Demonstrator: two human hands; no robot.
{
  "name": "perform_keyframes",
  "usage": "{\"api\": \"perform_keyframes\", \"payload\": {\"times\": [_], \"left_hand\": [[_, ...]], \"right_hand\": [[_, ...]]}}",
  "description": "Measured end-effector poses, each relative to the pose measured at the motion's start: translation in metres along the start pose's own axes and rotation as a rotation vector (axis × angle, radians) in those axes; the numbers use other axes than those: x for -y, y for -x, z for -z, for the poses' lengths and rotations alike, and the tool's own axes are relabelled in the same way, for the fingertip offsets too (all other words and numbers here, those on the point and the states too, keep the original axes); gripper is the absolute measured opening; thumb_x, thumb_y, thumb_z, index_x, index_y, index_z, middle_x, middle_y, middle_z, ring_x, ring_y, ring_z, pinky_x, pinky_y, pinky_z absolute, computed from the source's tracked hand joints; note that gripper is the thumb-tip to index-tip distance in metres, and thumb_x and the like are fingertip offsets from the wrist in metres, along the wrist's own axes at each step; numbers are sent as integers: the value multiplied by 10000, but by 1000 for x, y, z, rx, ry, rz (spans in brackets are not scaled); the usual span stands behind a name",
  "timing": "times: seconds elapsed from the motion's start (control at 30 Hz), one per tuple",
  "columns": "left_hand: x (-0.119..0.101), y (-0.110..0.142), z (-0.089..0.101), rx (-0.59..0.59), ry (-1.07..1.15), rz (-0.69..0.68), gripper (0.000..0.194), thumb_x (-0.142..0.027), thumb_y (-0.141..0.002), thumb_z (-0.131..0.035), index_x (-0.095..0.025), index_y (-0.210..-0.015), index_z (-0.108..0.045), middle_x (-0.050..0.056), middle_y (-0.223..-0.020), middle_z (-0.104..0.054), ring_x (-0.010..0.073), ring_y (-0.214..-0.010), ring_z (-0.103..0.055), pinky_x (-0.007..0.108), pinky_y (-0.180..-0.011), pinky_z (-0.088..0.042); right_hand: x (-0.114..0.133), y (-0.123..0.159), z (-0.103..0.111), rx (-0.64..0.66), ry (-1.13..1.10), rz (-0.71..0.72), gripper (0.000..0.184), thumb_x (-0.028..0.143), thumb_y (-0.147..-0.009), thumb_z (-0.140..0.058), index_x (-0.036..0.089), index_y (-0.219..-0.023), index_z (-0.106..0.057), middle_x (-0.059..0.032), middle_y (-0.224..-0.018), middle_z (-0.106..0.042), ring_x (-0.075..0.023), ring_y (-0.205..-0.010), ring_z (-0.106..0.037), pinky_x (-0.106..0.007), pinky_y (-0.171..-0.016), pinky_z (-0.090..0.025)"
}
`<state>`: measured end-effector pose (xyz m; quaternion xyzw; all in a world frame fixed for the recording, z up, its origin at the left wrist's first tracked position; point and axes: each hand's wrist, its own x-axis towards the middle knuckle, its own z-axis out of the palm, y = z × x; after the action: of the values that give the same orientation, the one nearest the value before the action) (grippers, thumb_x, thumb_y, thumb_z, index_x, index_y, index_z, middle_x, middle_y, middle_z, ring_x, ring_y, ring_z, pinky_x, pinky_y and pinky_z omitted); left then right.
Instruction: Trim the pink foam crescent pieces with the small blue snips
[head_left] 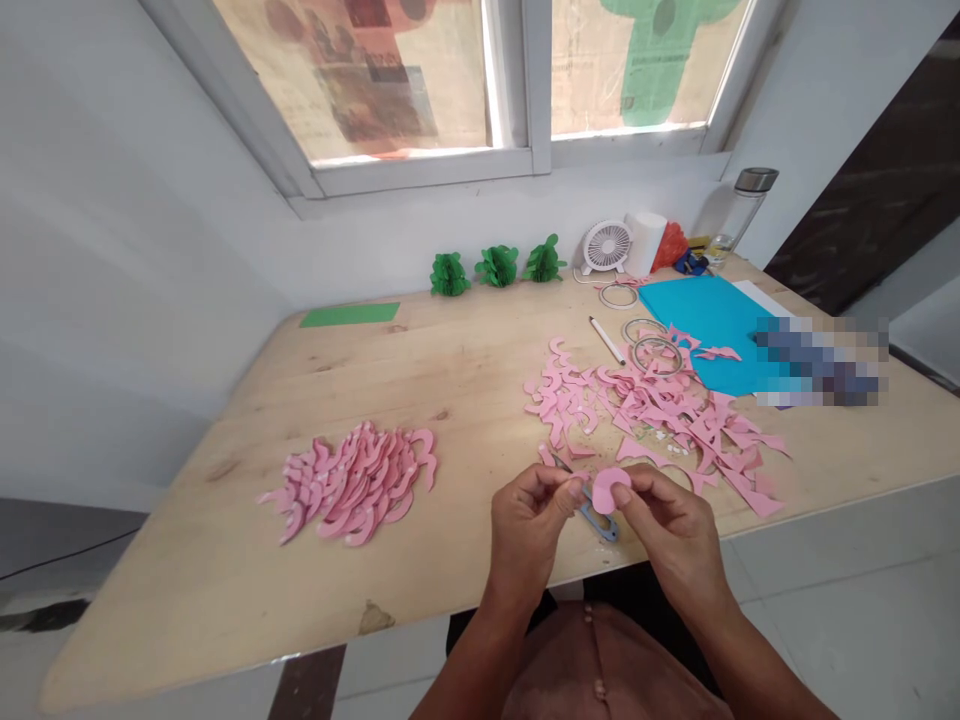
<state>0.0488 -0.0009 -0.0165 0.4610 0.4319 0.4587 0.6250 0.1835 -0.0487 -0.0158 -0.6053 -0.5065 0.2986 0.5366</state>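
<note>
Now pinching, narrow-fingered with left hand (pixel 532 520) and right hand (pixel 671 515), a round-ended pink paper piece (pixel 610 490), just right of lower centre. Could crease or tear if tugged from both ends; could drop among the pink offcuts (pixel 656 400) at right of centre and get lost there. Might snag the blue-handled scissors (pixel 592 513) just beneath, then nudge them over the wooden table's front edge, close below. Tight rightward, crowded by offcuts; roomier leftward, across plain wood toward the pink paper curls (pixel 360 480) at lower left.
</note>
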Motion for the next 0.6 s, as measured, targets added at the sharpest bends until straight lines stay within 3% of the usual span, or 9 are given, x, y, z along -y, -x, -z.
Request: {"api": "perform_keyframes", "payload": {"times": [0.2, 0.43, 0.6], "left_hand": [[1, 1, 0, -10, -4, 15, 184, -269, -693, -731, -145, -604, -630, 7, -606, -641, 134, -625, -583, 244, -640, -458], [1, 1, 0, -10, -3, 11, 183, -264, -703, -725, -144, -609, -623, 4, -605, -634, 133, -630, -583, 242, -647, -453], [1, 2, -1, 5, 11, -1, 180, -256, -716, -721, -141, -620, -621, -5, -604, -629, 105, -603, -542, 220, -625, -430]], "right_hand": [[5, 1, 0, 69, 62, 175, 102, 225, -850, -582, 228, -815, -678, -64, -949, -688, -206, -912, -633, -326, -786, -495], [12, 3, -3, 18, 139, 242, 107, 204, -856, -565, 224, -811, -661, -74, -921, -690, -204, -878, -649, -335, -769, -519], [13, 4, -4, -29, 219, 382, 106, 143, -843, -569, 210, -826, -649, -69, -919, -692, -185, -853, -661, -302, -738, -529]]}}
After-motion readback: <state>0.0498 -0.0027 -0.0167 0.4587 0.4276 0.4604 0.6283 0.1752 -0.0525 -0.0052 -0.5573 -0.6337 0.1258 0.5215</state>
